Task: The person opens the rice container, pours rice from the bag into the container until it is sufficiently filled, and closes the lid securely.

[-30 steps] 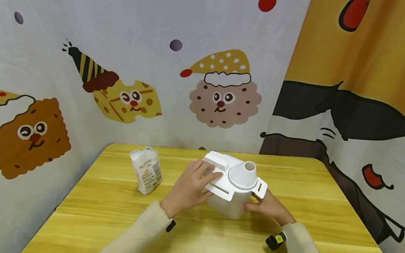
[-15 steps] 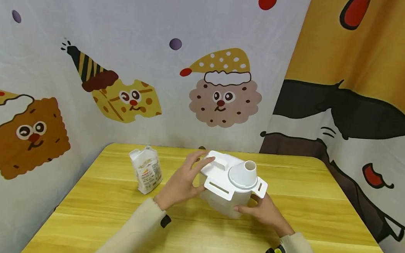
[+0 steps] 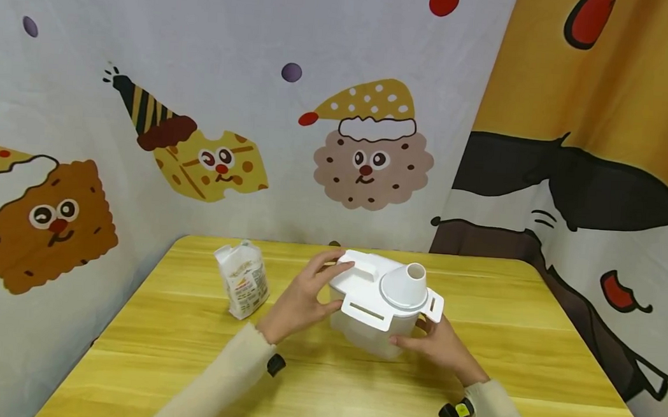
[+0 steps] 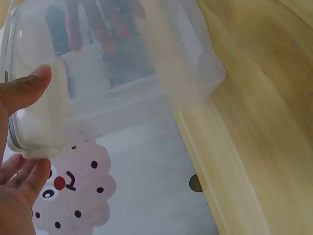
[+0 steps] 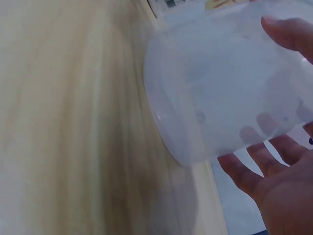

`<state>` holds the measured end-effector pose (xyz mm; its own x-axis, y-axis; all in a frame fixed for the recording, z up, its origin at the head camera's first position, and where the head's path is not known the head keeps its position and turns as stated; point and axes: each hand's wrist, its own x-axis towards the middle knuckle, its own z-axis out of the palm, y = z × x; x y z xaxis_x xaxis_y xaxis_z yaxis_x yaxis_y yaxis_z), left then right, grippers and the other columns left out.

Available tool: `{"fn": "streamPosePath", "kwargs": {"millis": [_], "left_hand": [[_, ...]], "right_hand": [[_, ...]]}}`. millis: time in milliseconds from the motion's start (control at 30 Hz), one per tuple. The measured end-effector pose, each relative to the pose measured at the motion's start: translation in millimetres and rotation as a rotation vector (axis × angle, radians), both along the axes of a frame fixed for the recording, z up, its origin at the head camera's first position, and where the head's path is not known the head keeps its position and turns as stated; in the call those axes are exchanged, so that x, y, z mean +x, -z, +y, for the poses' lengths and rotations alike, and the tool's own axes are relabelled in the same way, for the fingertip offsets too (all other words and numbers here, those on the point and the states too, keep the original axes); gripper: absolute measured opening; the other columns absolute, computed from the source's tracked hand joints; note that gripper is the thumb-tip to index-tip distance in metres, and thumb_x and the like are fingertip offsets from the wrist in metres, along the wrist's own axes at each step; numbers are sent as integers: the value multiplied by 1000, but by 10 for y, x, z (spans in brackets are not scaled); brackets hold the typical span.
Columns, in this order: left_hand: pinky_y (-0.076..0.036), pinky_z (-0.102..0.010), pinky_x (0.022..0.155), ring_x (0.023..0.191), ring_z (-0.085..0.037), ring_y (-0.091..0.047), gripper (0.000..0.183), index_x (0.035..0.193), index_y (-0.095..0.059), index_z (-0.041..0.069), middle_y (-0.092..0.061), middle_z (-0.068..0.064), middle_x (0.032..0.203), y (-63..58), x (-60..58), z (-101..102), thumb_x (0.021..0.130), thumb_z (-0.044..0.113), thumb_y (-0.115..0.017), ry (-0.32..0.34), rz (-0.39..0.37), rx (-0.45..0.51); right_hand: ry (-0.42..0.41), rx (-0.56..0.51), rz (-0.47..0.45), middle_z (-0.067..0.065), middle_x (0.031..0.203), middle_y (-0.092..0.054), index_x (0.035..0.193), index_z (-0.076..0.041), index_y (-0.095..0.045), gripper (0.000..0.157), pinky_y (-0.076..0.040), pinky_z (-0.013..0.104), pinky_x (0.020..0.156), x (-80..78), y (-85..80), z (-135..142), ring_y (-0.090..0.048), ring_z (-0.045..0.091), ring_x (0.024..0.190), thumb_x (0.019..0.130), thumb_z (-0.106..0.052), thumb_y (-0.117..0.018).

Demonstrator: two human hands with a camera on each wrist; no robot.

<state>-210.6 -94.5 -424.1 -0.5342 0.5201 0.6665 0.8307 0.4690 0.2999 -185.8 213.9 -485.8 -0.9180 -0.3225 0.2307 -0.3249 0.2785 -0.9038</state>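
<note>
Head: translucent container (image 3: 369,338) mid-table, white lid (image 3: 358,286) on, conical spout (image 3: 405,288) at the right. Left hand (image 3: 301,302) clamped on its left end, fingers over the lid, thumb on the near side. Right hand (image 3: 443,350) clamped round the right end. White bag (image 3: 243,283) stands left on the table (image 3: 147,350), apart.
Left wrist: thumb against container wall, fingertips at lid edge.
Right wrist: thumb and fingers on opposite walls; can't tell if base touches table.

Left fingers (image 4: 34,182) at one end of a translucent container (image 4: 129,93), wooden tabletop (image 4: 264,107) alongside
</note>
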Motion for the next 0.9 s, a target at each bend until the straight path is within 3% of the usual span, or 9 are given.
{"fn": "streamPosePath", "kwargs": {"millis": [267,400,500,600,667,733,800,900], "left_hand": [[-54,-31,106,136,-28,-51,80,145,-55,13,-47,-18,149,27,108,61,74,7,-92,-74,3,23],[-56,-31,102,133,-28,-52,79,142,-57,12,-49,-17,144,17,173,106,73,10,-93,-106,26,26],[-57,-31,98,130,-28,-53,76,140,-58,11,-51,-18,141,12,226,138,72,13,-94,-131,65,25],[-58,-32,94,127,-28,-54,75,139,-59,10,-52,-18,139,14,254,155,73,17,-94,-147,100,22],[-58,-34,94,126,-28,-55,75,138,-60,11,-53,-18,139,15,251,155,73,19,-94,-151,109,18],[-57,-37,97,127,-28,-54,75,139,-59,13,-53,-17,139,19,227,143,73,21,-95,-152,110,10],[-56,-41,101,130,-28,-53,78,140,-58,15,-52,-15,140,20,195,120,72,22,-95,-149,96,1],[-52,-45,107,135,-29,-49,85,145,-53,15,-48,-15,146,15,135,80,72,24,-95,-122,58,-11]], "right_hand": [[-89,-1,-9,-2,147,-50,148,-16,-43,85,-39,67,113,-84,-13,95,-45,-9,131,77,-8,-88],[-90,49,-77,13,152,-50,149,-7,-43,80,-34,69,115,-91,-44,142,-46,23,144,80,-8,-84],[-97,105,-102,26,150,-50,147,3,-44,76,-36,67,115,-115,-66,177,-42,50,142,82,-9,-81],[-118,124,-87,25,149,-51,147,4,-45,75,-42,53,116,-152,-66,206,-47,40,141,82,-8,-80],[-124,124,-77,21,149,-52,148,1,-45,74,-44,37,115,-165,-57,213,-49,22,140,83,-9,-80],[-132,120,-55,18,149,-52,148,-3,-46,74,-43,28,113,-161,-48,208,-49,5,136,83,-10,-80],[-138,111,-30,16,150,-51,149,-6,-45,74,-43,32,115,-149,-34,191,-46,-6,133,84,-11,-81],[-111,102,0,11,150,-51,149,-13,-45,77,-40,52,117,-113,-18,140,-44,-9,132,83,-15,-85]]}}
